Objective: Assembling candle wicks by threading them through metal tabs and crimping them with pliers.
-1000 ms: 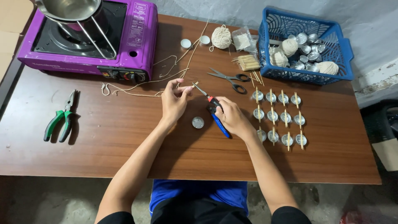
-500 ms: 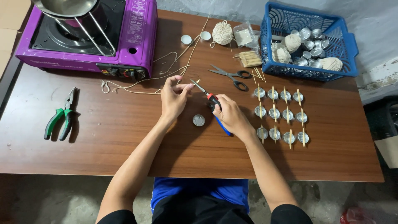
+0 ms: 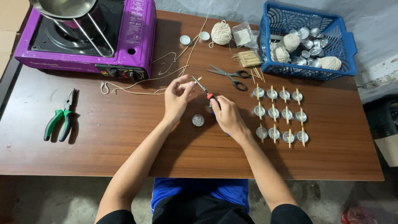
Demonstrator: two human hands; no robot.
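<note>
A table (image 3: 124, 145) held a stove (image 3: 124, 45) upper left and a basket (image 3: 306, 41) upper right. Twelve cups (image 3: 280, 117) right of centre already carried sticks; one cup (image 3: 198, 120) lay bare. At centre, the left hand (image 3: 176, 99) pinched string (image 3: 137, 85); the right hand (image 3: 226, 116) gripped pliers (image 3: 203, 89)

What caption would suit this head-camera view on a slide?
Left hand pinches string while right hand holds small pliers above a tealight cup.
</note>
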